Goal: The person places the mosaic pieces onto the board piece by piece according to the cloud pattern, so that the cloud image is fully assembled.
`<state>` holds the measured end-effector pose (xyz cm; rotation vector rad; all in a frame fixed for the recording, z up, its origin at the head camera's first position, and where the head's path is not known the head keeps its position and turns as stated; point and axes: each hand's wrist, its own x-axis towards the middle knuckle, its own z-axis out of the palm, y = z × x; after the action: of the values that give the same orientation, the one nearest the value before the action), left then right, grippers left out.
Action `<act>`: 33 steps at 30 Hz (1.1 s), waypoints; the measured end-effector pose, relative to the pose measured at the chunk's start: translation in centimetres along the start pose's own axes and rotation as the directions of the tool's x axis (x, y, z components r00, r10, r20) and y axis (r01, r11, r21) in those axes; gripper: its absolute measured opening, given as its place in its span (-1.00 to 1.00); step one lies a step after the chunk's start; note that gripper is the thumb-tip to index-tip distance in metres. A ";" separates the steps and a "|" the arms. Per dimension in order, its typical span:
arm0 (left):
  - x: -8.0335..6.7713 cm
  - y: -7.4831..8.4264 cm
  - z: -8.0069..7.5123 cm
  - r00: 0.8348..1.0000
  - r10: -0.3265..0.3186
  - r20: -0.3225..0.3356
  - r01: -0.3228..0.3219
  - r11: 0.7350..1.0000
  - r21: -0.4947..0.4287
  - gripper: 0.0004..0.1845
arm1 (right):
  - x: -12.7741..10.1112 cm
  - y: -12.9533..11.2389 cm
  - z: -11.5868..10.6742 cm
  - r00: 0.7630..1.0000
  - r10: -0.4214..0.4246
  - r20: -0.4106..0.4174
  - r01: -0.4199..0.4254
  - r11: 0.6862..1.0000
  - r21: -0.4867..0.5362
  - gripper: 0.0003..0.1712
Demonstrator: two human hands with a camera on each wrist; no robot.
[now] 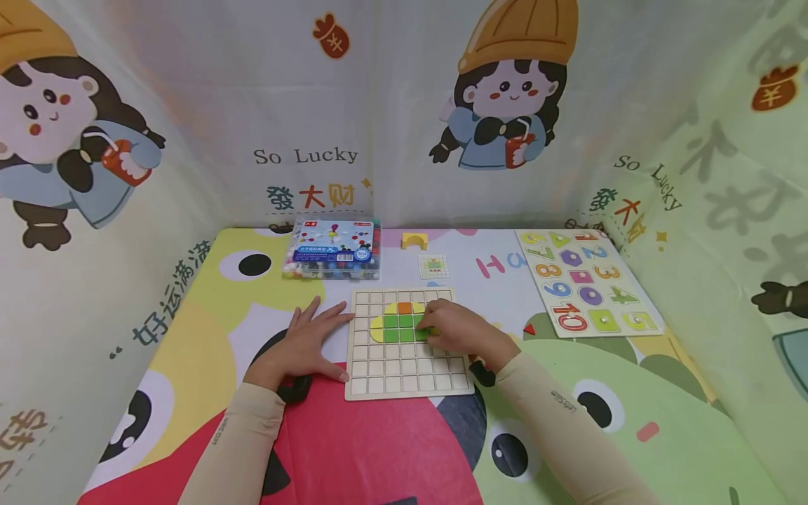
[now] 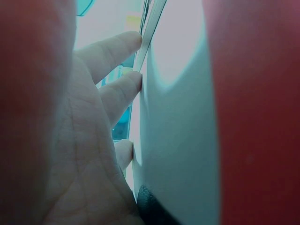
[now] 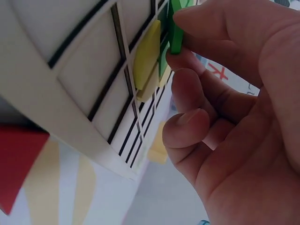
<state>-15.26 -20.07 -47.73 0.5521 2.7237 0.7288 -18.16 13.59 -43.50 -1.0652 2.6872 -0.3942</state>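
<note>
A pale wooden grid board (image 1: pixel 400 384) lies on the table. On its upper part sit several green square tiles (image 1: pixel 392 335), an orange tile (image 1: pixel 405 308) and rounded yellow tiles (image 1: pixel 376 335). My left hand (image 1: pixel 306 344) is spread at the board's left side, index finger and thumb at its edge. Over the right end of the coloured patch is my right hand (image 1: pixel 459 328). In the right wrist view it pinches a green tile (image 3: pixel 176 30) between thumb and index finger, tilted above the board, near a yellow tile (image 3: pixel 146 56).
Behind the board are a small pattern card (image 1: pixel 442 271), a yellow arch block (image 1: pixel 414 241) and a clear box (image 1: pixel 331 245) of coloured parts. A number and shape puzzle board (image 1: pixel 549 280) lies to the right. A small red triangle (image 1: pixel 529 329) lies beside it.
</note>
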 end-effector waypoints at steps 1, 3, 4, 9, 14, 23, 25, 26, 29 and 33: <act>0.0 0.0 0.0 1.000 0.000 0.000 0.000 1.000 0.000 0.26 | 0.0 0.0 0.0 1.000 -0.004 -0.001 0.004 1.000 -0.001 -0.70; 0.0 -0.1 0.1 1.000 0.000 0.000 0.000 1.000 -0.004 0.26 | 0.1 0.0 0.2 1.000 -0.009 -0.003 0.009 1.000 -0.004 -0.68; 0.0 -0.1 0.1 1.000 0.001 0.000 -0.001 1.000 -0.007 0.26 | 0.1 -0.1 0.2 1.000 -0.010 -0.004 0.010 1.000 -0.004 -0.68; -0.1 -0.2 0.1 1.000 0.001 -0.005 -0.001 1.000 -0.009 0.26 | 0.1 -0.2 0.4 1.000 -0.006 -0.013 0.006 0.999 -0.039 -0.69; -0.1 -0.3 0.2 1.000 0.008 -0.010 -0.008 1.000 -0.010 0.26 | 0.2 -0.2 0.8 0.999 0.014 -0.031 -0.016 0.999 -0.051 -0.70; -0.1 0.0 0.1 1.000 0.000 -0.004 0.000 1.000 -0.003 0.25 | 0.3 -0.4 1.3 0.994 0.061 -0.087 -0.063 0.998 -0.017 -0.76; -0.1 0.0 0.1 1.000 -0.001 -0.001 0.001 1.000 0.001 0.25 | 0.2 -0.5 1.3 0.993 0.076 -0.091 -0.076 0.997 0.009 -0.76; -0.1 0.0 0.1 1.000 0.002 -0.001 -0.002 1.000 -0.001 0.25 | 0.2 -0.5 1.4 0.992 0.079 -0.097 -0.077 0.997 0.024 -0.76; -0.1 0.0 0.0 1.000 0.011 -0.003 -0.011 1.000 -0.006 0.26 | 0.1 -0.6 1.5 0.990 0.088 -0.108 -0.081 0.994 0.067 -0.76; -0.1 -0.1 0.1 1.000 0.014 -0.005 -0.014 1.000 -0.017 0.25 | 0.0 -0.8 1.5 0.989 0.106 -0.100 -0.093 0.988 0.119 -0.73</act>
<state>-15.17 -20.14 -47.86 0.5670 2.7185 0.7566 -17.15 12.78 -44.59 -0.8979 2.7582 -0.5939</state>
